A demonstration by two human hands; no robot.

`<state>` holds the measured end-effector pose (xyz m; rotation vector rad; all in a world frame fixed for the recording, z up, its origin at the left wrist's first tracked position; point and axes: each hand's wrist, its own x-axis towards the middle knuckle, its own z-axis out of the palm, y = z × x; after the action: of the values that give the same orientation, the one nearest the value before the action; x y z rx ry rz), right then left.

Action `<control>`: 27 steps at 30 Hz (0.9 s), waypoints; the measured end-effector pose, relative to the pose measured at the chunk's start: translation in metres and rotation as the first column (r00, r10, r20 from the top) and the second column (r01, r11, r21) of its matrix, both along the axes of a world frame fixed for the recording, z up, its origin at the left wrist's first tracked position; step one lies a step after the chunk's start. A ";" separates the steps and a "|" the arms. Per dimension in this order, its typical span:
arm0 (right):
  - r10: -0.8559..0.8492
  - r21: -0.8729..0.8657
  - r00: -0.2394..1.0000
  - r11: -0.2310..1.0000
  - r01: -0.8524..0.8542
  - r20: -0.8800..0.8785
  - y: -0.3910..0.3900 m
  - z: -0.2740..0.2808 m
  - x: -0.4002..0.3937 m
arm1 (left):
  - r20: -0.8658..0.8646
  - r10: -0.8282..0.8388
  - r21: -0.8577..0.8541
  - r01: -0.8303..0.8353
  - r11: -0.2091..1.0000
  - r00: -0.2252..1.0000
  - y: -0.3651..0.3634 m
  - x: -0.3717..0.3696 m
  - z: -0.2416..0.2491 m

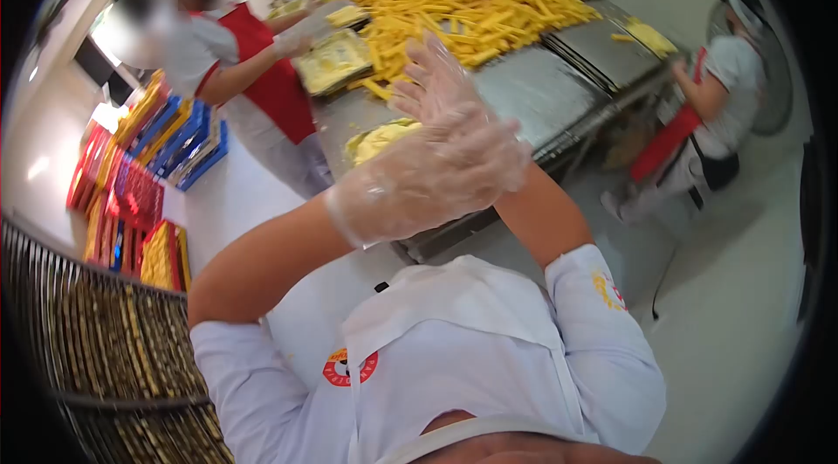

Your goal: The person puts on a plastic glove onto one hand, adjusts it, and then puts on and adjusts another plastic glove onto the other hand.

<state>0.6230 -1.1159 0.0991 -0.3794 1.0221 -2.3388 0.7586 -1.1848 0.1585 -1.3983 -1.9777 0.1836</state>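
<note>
Both of my hands wear clear plastic gloves and are raised in front of my chest. My left hand [445, 167] reaches across, its fingers closed around the cuff of the plastic glove at my right wrist. My right hand [441, 84] points up and away, fingers stretched out and apart, holding nothing. Part of it is hidden behind my left hand. Behind them, a yellow mass [375, 143] lies at the near corner of the metal table [541, 93].
Yellow sticks [471, 1] are heaped on the table. A co-worker in a red apron [271, 71] stands at left by a tray of yellow paste [336, 61]; another person [724, 89] is at right. Stacked coloured crates [131, 185] and a tray rack [113, 342] stand left.
</note>
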 end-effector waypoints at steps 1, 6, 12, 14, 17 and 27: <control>0.047 0.024 0.999 0.999 -0.048 0.021 -0.003 -0.001 0.002 | 0.033 0.055 -0.111 -0.051 0.993 0.998 0.003 -0.006 0.000; 0.241 0.001 0.968 0.970 -0.242 0.074 -0.007 -0.025 -0.003 | 0.191 0.219 -0.488 -0.100 0.867 0.957 0.009 -0.013 -0.011; 0.240 -0.013 0.955 0.970 -0.241 0.173 -0.030 -0.033 -0.007 | 0.298 0.317 -0.450 -0.161 0.879 0.900 -0.003 -0.016 0.001; 0.161 -0.181 0.965 0.976 -0.124 0.205 -0.028 -0.023 -0.017 | 0.251 0.287 -0.288 -0.211 0.934 0.924 -0.013 -0.015 0.004; -0.345 -0.241 0.935 0.917 0.317 -0.081 -0.014 0.033 0.012 | 0.249 0.217 0.099 -0.248 0.964 0.944 -0.031 -0.014 -0.005; -0.556 -0.555 -0.049 0.811 0.186 -0.830 -0.012 0.050 0.058 | -0.068 -0.998 0.555 -0.831 -0.034 -0.005 -0.036 0.009 -0.060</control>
<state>0.6809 -1.1276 0.1487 -2.4676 1.4551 -2.5071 0.7671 -1.2207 0.0988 -0.2701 -0.9754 -3.1104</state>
